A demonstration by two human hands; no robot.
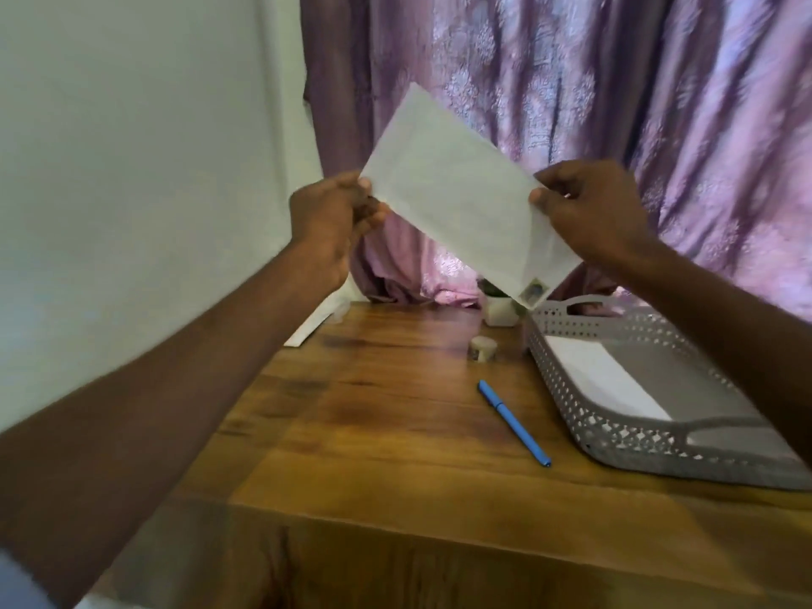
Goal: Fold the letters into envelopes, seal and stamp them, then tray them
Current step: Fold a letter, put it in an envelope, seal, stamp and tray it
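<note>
Both hands — left hand (327,222) and right hand (584,204) — pinch the stamped white paper envelope (465,200) by opposite edges, aloft above the wooden table (373,432), and I judge a careless drop could miss the grey perforated plastic tray (615,437) — it tilts steeply.

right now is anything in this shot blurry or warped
Head view: the envelope and both hands, left hand and right hand, are motion-softened; the stamp is unreadable; wide-angle bends the table edges; soft light, no glare.
</note>
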